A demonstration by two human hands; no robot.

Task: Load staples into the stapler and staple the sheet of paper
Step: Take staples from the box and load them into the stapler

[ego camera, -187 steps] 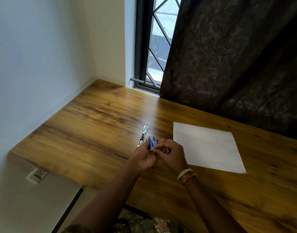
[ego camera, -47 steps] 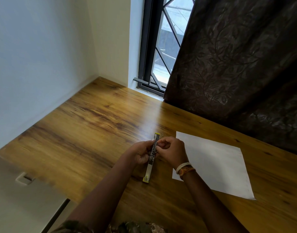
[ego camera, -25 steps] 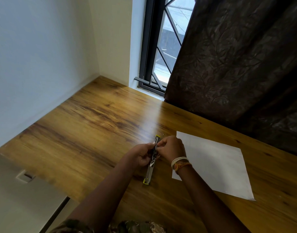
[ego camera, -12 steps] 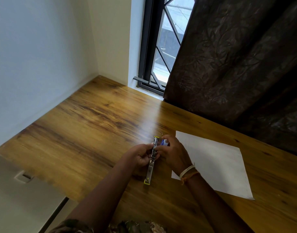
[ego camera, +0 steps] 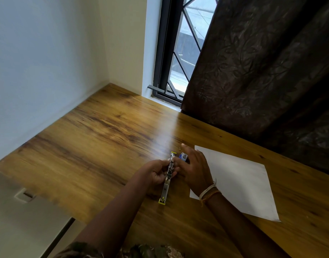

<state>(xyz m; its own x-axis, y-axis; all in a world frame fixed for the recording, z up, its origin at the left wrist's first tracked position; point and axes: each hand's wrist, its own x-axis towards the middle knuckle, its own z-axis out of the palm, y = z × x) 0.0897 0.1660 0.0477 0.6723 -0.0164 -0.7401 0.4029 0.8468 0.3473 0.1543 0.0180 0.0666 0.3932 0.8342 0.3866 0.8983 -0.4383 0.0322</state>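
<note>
On the desk [ego camera: 107,146] before you, seen from your head camera, the stapler [ego camera: 167,177] lies opened out flat, its long axis running from near you away toward the window. Your left hand [ego camera: 156,174] grips it around the middle, fingers curled about the metal body. Your right hand [ego camera: 193,166] sits just beside it on the right with fingers spread and relaxed, clamped on nothing that shows. A small blue staple box [ego camera: 183,156] lies just beside the stapler's far end, touching or partly under your right fingers; what is inside it cannot be seen, and whether staples already sit in the stapler's channel is too small to tell.

The sheet of paper [ego camera: 238,181] lies flat to the right, its near left corner under your right wrist, not yet stapled. Your right hand is the nearer one to both box and paper, so the coming move likely falls to it, while the left steadies the stapler along its length.
</note>
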